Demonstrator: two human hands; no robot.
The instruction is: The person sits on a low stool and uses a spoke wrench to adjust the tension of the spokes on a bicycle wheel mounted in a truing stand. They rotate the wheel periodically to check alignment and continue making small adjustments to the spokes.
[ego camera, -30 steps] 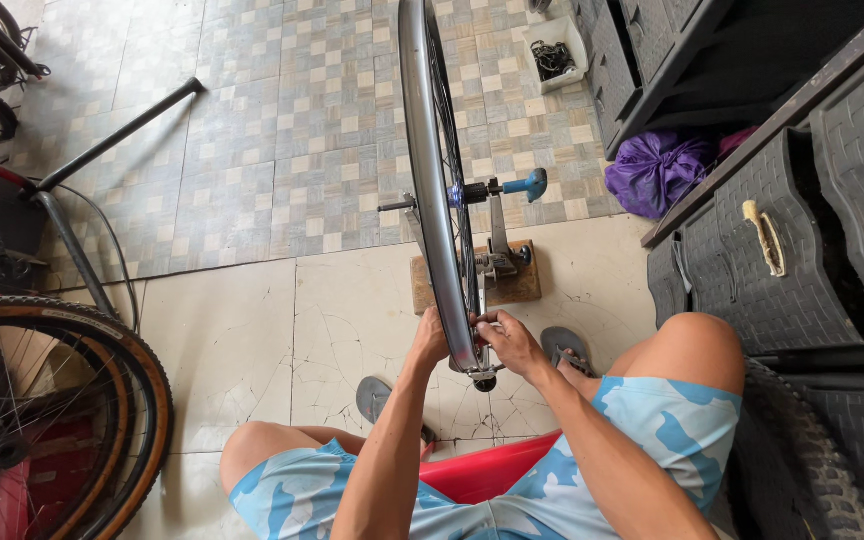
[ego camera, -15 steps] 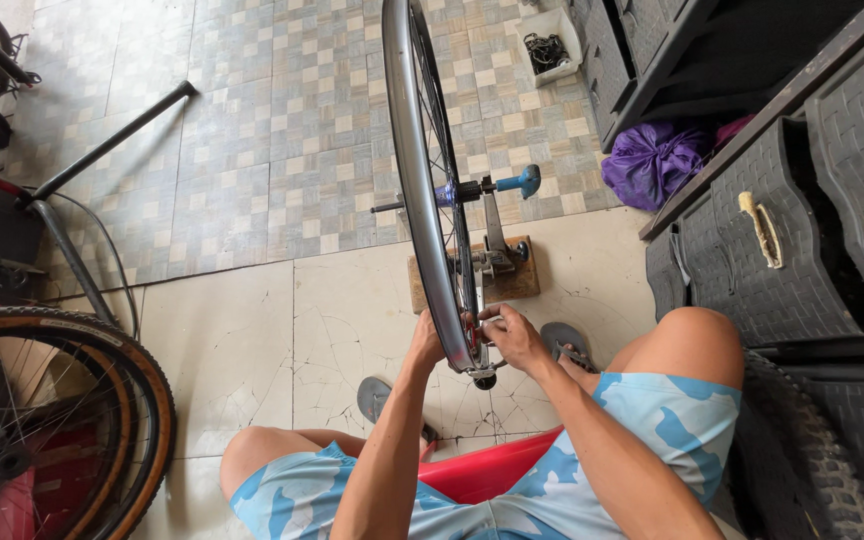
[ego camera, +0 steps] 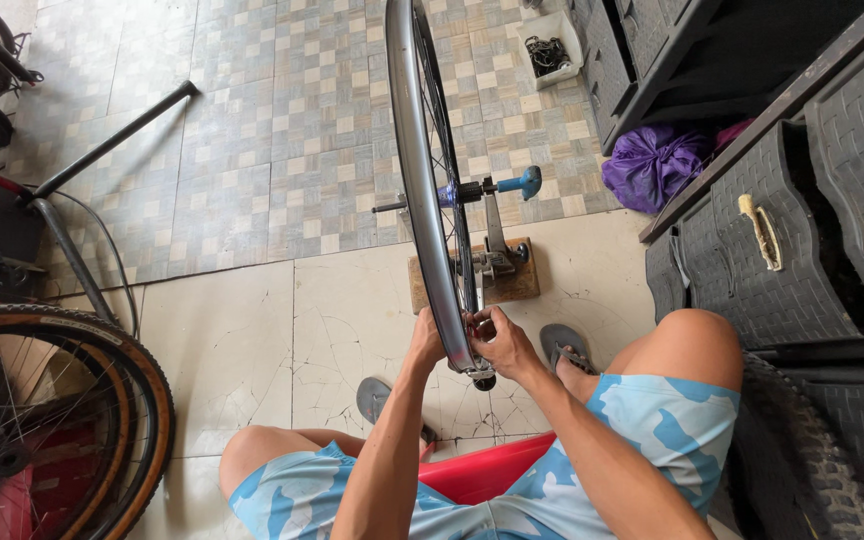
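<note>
Wheel: a bare silver metal bicycle rim with thin spokes [ego camera: 422, 180] stood upright, edge-on to the camera, running from the far top of the view down to the hands at centre.
Stand: the wheel's axle sat in a grey metal truing stand with a blue knob [ego camera: 497, 225], fixed to a small wooden base board [ego camera: 522, 285] on the cream tile floor [ego camera: 242, 340].
Left hand: the left hand [ego camera: 426, 340] was closed on the near lower part of the rim from its left side, fingers wrapped onto the metal.
Right hand: the right hand [ego camera: 504, 345] pressed against the rim's right side at the same spot, fingers pinched together at the spokes; whether a small tool sat between them could not be told.
Posture: the person sat on a red stool [ego camera: 487, 470], in blue patterned shorts [ego camera: 672, 430], grey sandals on either side of the wheel.
Left of scene: a tan-walled bicycle tyre on a spoked wheel [ego camera: 72, 420], near.
Right of scene: dark woven plastic drawers [ego camera: 802, 240]; a purple plastic bag [ego camera: 657, 165], farther off.
</note>
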